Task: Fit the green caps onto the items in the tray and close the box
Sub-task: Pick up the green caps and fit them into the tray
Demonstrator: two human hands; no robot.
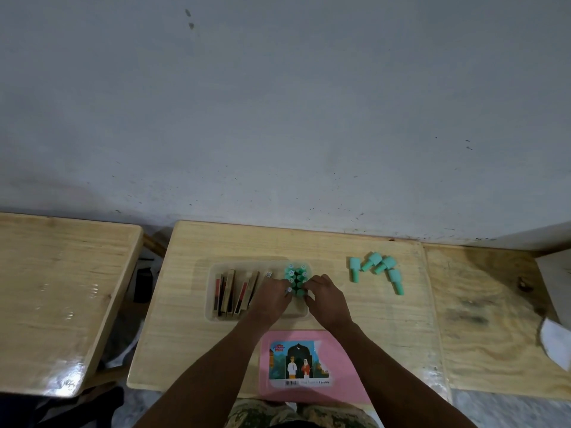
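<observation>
Several stepped green caps (384,264) on glossy wooden table (386,335)

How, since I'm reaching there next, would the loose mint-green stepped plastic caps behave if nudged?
The mint-green caps lie on their sides, so they may roll, curving since one end is narrower. Small moulded pieces: probably light and stiff.

On the table (191,350), loose caps (387,262) lie right of the tray (210,313), the lid (346,362) before it.
</observation>
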